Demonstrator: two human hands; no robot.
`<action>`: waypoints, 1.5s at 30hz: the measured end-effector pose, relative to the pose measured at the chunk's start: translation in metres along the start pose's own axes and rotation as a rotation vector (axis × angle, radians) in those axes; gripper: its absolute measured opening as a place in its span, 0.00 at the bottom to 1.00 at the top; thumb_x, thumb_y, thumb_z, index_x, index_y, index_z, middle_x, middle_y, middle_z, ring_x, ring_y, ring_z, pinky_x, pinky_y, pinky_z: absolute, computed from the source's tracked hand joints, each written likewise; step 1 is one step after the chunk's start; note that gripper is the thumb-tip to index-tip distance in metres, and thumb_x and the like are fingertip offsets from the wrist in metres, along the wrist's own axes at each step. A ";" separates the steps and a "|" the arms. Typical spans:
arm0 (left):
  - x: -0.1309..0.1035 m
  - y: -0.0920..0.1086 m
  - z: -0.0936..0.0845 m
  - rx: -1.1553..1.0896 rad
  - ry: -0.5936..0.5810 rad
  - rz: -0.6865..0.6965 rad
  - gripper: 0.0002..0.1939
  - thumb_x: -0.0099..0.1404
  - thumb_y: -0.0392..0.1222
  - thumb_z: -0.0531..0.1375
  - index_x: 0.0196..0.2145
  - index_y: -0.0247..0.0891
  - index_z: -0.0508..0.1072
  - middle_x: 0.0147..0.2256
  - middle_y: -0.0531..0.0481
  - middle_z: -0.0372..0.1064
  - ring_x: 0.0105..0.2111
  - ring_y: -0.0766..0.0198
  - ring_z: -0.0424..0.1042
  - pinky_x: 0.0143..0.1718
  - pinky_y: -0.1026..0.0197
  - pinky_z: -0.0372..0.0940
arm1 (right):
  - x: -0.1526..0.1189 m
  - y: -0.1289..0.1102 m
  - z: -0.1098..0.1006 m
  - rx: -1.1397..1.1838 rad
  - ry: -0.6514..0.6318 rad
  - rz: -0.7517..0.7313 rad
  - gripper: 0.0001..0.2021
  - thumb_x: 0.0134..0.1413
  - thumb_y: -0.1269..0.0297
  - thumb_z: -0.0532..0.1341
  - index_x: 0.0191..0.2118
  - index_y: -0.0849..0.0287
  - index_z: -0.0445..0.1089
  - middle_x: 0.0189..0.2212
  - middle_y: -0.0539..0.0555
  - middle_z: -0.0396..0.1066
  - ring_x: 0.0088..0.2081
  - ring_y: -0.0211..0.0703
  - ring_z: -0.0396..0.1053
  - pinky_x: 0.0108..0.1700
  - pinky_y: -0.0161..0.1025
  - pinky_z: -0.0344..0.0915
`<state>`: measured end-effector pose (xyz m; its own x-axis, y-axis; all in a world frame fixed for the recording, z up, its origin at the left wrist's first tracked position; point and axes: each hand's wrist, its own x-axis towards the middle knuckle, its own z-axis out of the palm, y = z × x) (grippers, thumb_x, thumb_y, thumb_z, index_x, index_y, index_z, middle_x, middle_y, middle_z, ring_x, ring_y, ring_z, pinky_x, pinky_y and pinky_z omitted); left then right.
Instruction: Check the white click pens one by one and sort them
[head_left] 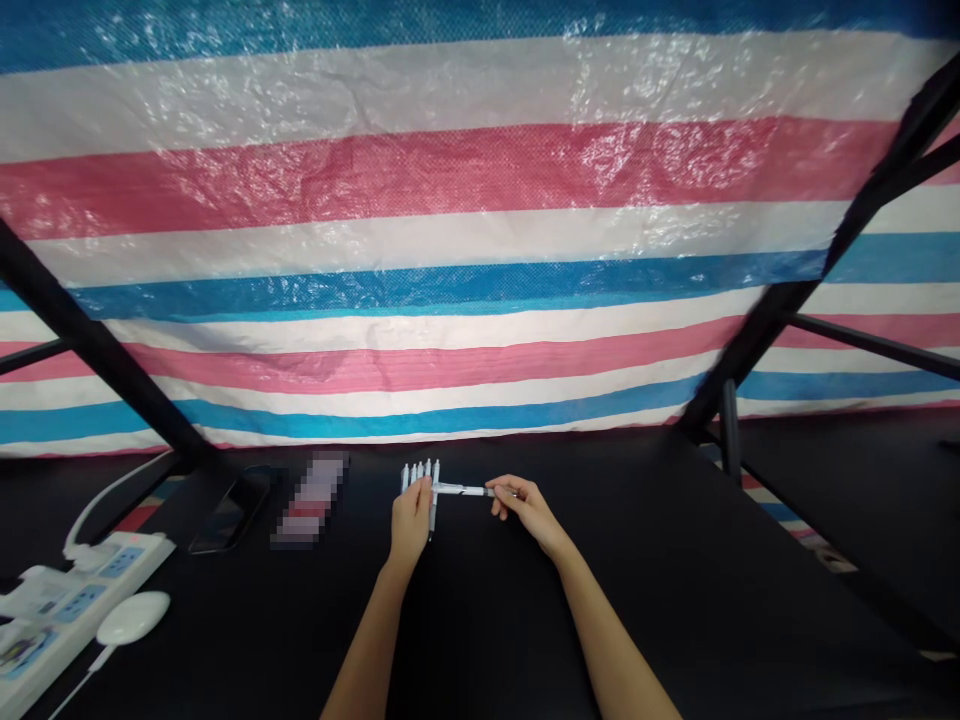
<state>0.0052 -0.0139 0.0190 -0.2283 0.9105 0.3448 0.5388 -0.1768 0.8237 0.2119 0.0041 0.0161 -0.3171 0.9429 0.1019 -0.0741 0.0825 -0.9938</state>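
Observation:
Several white click pens (pixel 436 470) lie side by side in a row on the black table, their push-button ends pointing away from me. My left hand (pixel 410 518) covers the middle of the row, fingers closed together on the pens. One grey lower end shows beside that hand. Another white pen (pixel 463 490) lies crosswise, nearly level, between my two hands. Its right end is pinched between the thumb and fingers of my right hand (pixel 525 505). The left end of this pen reaches my left fingertips; whether they grip it too is unclear.
Left of the pens are a blurred-out flat item (pixel 311 500) and a black phone (pixel 231 512). A white power strip (pixel 82 605) with plugs and a white round charger (pixel 133 618) sit at the lower left. Striped sheeting (pixel 450 230) hangs behind, between black frame bars (pixel 795 285).

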 end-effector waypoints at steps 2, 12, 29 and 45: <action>0.000 -0.002 0.001 0.005 -0.004 0.016 0.23 0.64 0.55 0.45 0.18 0.40 0.59 0.15 0.55 0.57 0.18 0.66 0.60 0.23 0.62 0.54 | 0.000 0.000 0.001 0.012 -0.011 0.026 0.24 0.51 0.44 0.56 0.40 0.62 0.70 0.15 0.48 0.65 0.17 0.36 0.61 0.23 0.34 0.57; -0.001 -0.002 -0.001 0.038 0.018 0.035 0.24 0.65 0.56 0.44 0.18 0.40 0.57 0.16 0.55 0.55 0.18 0.67 0.58 0.23 0.63 0.53 | -0.004 -0.003 0.001 0.039 -0.052 0.041 0.21 0.44 0.52 0.66 0.40 0.55 0.59 0.22 0.46 0.69 0.22 0.36 0.64 0.28 0.35 0.59; -0.001 -0.002 -0.002 0.049 0.037 0.010 0.22 0.65 0.53 0.44 0.18 0.40 0.58 0.16 0.55 0.54 0.18 0.67 0.58 0.24 0.64 0.53 | 0.000 -0.001 -0.003 0.050 0.042 0.025 0.20 0.39 0.52 0.68 0.37 0.57 0.66 0.24 0.48 0.68 0.23 0.35 0.63 0.27 0.34 0.60; 0.001 -0.003 -0.004 0.032 0.056 -0.010 0.21 0.65 0.51 0.45 0.18 0.39 0.57 0.16 0.56 0.54 0.18 0.68 0.57 0.24 0.66 0.52 | 0.002 0.006 -0.009 -0.080 0.070 -0.008 0.20 0.43 0.47 0.64 0.34 0.59 0.70 0.25 0.52 0.71 0.23 0.37 0.63 0.27 0.36 0.60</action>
<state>-0.0002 -0.0145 0.0185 -0.2784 0.8896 0.3621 0.5615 -0.1552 0.8128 0.2192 0.0098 0.0100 -0.2499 0.9621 0.1089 0.0005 0.1126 -0.9936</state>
